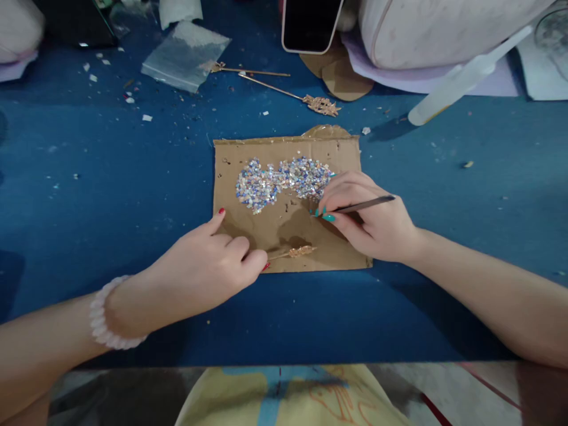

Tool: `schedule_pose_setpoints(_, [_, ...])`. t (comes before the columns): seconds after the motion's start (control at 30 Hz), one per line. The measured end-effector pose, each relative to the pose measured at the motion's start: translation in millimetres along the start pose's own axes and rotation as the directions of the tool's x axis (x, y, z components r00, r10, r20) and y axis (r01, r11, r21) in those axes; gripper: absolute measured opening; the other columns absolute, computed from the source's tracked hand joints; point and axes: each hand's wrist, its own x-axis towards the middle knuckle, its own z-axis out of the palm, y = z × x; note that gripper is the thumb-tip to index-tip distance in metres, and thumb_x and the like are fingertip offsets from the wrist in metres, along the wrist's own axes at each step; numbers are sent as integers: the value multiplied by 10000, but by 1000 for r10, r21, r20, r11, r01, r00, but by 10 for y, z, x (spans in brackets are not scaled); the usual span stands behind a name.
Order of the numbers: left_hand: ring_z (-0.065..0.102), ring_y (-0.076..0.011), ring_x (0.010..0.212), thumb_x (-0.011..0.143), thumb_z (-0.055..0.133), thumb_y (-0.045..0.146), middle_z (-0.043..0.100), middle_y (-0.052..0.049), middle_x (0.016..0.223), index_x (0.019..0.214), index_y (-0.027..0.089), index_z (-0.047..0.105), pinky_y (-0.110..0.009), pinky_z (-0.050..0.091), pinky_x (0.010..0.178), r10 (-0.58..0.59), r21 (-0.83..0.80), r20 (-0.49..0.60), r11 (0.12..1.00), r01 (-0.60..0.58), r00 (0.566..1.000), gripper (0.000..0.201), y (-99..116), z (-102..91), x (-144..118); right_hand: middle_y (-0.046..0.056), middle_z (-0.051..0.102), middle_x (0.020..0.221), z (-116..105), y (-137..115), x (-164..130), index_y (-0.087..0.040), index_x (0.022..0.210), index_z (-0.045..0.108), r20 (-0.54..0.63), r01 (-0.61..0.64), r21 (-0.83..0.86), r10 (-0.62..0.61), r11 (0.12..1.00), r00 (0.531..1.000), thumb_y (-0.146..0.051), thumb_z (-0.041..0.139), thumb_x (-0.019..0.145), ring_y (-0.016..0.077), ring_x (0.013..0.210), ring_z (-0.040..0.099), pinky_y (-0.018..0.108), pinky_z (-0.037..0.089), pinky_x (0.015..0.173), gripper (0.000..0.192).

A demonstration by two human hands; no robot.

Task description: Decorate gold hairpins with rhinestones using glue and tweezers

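Note:
A piece of brown cardboard [341, 254] lies on the blue table, with a spread of small shiny white, blue and pink rhinestones [260, 186] on its upper half. My left hand [208, 260] pinches the thin stem of a gold hairpin [302, 251] at the cardboard's lower edge; its index finger points out over the board's left side. The hairpin's ornate leaf-like end points right. In my right hand [364, 216] is a slim dark stick-like tool [368, 204], held like a pen. Its tip is near the board, just below the rhinestones, and too small to make out.
Behind the cardboard lie two more gold hairpins [322, 105] and a clear plastic bag [184, 56]. A phone [310, 23], a pale bulky case [426, 29] and a white squeeze bottle [448, 89] are at the back. Paper scraps [147, 118] dot the table.

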Motion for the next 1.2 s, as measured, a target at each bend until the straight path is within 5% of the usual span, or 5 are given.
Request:
schedule_pose_setpoints(0.6, [537, -161, 457, 885, 539, 104, 523, 33, 561, 679, 202, 490, -575, 608, 874, -1, -9, -2, 1000, 1, 1000, 233, -6, 17, -19, 4, 696, 802, 9, -46, -1, -257, 911, 549, 4, 163, -117, -164, 980, 986, -146, 532, 940, 185, 795, 668, 427, 568, 837, 116])
schedule_pose_setpoints(0.83, [539, -160, 471, 877, 524, 79, 518, 35, 568, 682, 205, 481, -569, 604, 882, 8, 11, 8, 1000, -8, 1000, 236, -8, 26, -24, 36, 716, 843, -20, -4, -4, -248, 928, 609, -95, -13, -12, 11, 1000, 995, -155, 569, 923, 222, 872, 684, 429, 590, 805, 102])
schedule_pose_setpoints(1.2, [518, -166, 472, 945, 456, 96, 491, 34, 566, 691, 208, 480, -571, 611, 853, 31, 17, -32, 999, -30, 999, 279, -8, 41, -33, 29, 747, 888, -52, 116, -20, -303, 932, 672, -228, -245, 29, 245, 969, 942, -218, 650, 919, 220, 864, 708, 402, 603, 761, 88])
